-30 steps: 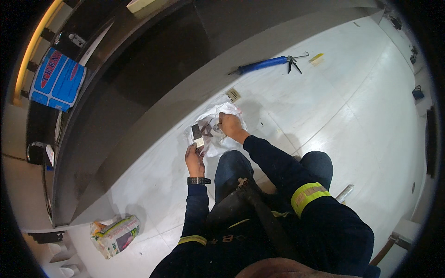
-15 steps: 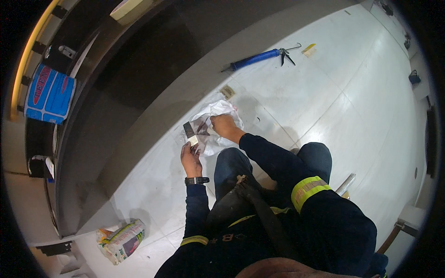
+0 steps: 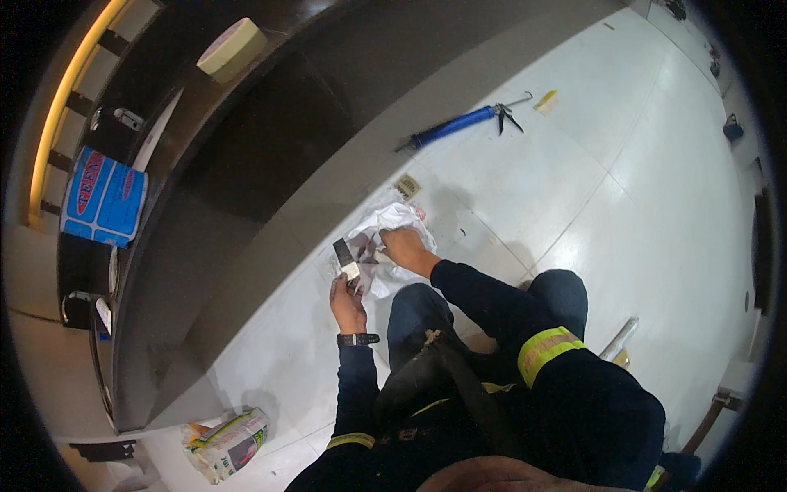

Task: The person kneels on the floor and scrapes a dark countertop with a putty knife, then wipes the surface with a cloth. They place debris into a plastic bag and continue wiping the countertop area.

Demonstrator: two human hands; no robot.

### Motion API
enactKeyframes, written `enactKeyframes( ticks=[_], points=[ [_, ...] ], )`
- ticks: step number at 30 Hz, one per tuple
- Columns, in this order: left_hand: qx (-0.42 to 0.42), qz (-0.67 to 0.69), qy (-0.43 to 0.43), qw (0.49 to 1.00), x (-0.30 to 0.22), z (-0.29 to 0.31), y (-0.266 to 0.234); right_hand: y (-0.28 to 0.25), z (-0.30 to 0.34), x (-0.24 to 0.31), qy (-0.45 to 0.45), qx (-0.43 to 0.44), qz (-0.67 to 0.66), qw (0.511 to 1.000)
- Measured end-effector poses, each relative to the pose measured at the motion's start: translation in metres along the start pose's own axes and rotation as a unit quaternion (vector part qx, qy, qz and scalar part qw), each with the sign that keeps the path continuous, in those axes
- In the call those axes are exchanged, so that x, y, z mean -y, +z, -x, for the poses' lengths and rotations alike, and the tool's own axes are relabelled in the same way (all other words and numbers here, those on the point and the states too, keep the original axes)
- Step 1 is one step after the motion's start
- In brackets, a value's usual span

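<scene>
My left hand (image 3: 348,305), with a dark watch on its wrist, is closed around a small flat scraper-like tool (image 3: 343,252). The tool is dark at its far end and pale by my fingers. A crumpled white plastic bag (image 3: 393,283) lies on the floor in front of my knees, with something greyish-brown showing in its opening. My right hand (image 3: 407,250) is closed at the bag's far right side, its fingers pinching the plastic. Whether anything else sits in that pinch is hidden.
A blue caulking gun (image 3: 455,129) lies on the white tiles beyond the bag. A small printed packet (image 3: 407,187) is nearer. The dark counter (image 3: 246,156) at left carries a blue tin (image 3: 105,197) and a tape roll (image 3: 232,49). A printed plastic sack (image 3: 228,443) sits lower left.
The whole scene has shifted slightly right and down as the view moved. Both hands keep nearly the same places at the bag, the left one still gripping the flat tool.
</scene>
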State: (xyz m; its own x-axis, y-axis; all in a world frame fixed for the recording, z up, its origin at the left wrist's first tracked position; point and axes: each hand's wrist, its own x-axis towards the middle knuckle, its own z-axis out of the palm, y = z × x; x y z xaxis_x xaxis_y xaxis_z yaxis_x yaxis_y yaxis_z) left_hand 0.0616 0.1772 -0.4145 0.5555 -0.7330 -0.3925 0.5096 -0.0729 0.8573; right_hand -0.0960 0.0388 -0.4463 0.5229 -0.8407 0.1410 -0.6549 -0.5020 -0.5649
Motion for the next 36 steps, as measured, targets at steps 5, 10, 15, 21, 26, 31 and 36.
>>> enactKeyframes(
  ticks=[5, 10, 15, 21, 26, 31, 36],
  points=[
    [0.027, 0.015, 0.002, 1.0, -0.001, -0.001, 0.012, 0.0, -0.003, -0.011, -0.018, -0.001, 0.007, 1.0],
    [0.025, 0.023, -0.005, 0.999, -0.004, 0.003, 0.014, -0.015, -0.002, 0.002, -0.027, -0.025, 0.02, 0.999],
    [0.038, 0.02, -0.024, 0.999, 0.001, -0.002, 0.008, 0.01, -0.001, -0.005, 0.016, -0.025, -0.003, 1.0],
    [0.015, -0.028, -0.038, 0.999, -0.003, -0.006, 0.0, 0.04, -0.008, 0.003, 0.092, 0.047, -0.024, 0.994],
    [0.017, -0.083, -0.037, 0.996, -0.005, -0.009, 0.007, 0.07, -0.01, -0.001, 0.118, -0.033, -0.099, 0.987],
    [0.017, -0.064, -0.032, 0.997, -0.005, -0.014, 0.014, 0.067, -0.012, 0.001, 0.132, -0.007, -0.125, 0.983],
    [-0.01, -0.067, -0.025, 0.997, -0.003, -0.022, 0.009, 0.052, -0.012, 0.005, 0.123, 0.003, -0.144, 0.982]
  ],
)
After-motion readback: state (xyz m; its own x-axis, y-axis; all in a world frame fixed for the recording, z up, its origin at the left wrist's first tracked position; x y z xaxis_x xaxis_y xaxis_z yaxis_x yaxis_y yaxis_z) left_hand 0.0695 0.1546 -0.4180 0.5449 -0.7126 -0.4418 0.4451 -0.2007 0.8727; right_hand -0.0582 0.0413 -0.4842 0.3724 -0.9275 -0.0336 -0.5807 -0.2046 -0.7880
